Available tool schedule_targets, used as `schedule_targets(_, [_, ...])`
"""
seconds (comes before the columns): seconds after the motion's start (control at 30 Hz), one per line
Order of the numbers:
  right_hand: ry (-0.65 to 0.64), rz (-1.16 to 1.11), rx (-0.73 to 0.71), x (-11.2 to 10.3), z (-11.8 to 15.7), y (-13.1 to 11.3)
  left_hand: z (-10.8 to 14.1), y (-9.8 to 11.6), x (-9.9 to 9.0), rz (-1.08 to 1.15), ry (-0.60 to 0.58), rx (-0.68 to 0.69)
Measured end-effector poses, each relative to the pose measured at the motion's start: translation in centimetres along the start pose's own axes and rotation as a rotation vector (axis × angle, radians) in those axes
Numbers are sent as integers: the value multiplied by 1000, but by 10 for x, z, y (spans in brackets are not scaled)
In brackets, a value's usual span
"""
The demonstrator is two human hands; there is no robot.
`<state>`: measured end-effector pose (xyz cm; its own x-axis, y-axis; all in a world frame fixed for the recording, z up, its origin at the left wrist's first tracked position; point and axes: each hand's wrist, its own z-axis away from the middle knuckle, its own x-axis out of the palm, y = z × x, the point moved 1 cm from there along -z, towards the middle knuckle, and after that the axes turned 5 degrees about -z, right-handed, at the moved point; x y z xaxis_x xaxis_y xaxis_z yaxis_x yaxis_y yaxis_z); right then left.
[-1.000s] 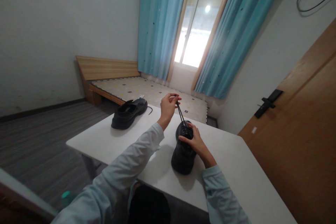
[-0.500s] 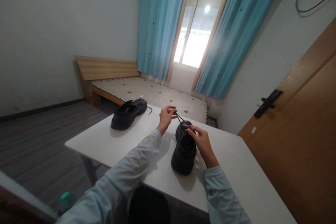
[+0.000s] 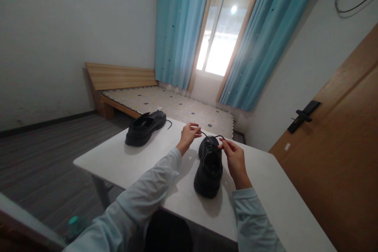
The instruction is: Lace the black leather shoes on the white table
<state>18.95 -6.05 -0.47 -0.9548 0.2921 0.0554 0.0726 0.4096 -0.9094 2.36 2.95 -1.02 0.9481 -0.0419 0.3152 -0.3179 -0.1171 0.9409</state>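
Observation:
A black shoe (image 3: 208, 179) stands upright on the white table (image 3: 256, 204), its toe pointing away from me. Left of its toe, my left hand (image 3: 188, 137) pinches one part of the black shoelace (image 3: 204, 133). My right hand (image 3: 235, 160) grips another part of the lace between thumb and fingers, just right of the toe. The lace spreads from the front of the shoe to both hands. A second black shoe (image 3: 138, 136) rests at the table's far left, with a loose lace end curling beyond it.
Behind the table is a bed with a patterned mattress (image 3: 177, 104) and a wooden headboard (image 3: 124, 78). On the right is a wooden door (image 3: 333, 145) with a black handle (image 3: 303, 116). A bottle with a green cap (image 3: 74, 222) stands low at left.
My right hand has moved right, away from the shoe's tongue, drawing lace with it. My left hand is slightly lower. The laces now spread apart to either side.

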Motion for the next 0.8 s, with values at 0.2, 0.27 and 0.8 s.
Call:
schedule_targets(0.2, [-66,79,-5,0,-1,-1,7,10,7,296,-137,39])
schedule_targets(0.27, [-132,117,13,2,0,-2,9,12,8,344,-179,54])
schedule_targets(0.8, [-280,324,-80,11,8,-14,16,-3,21,43,-319,155])
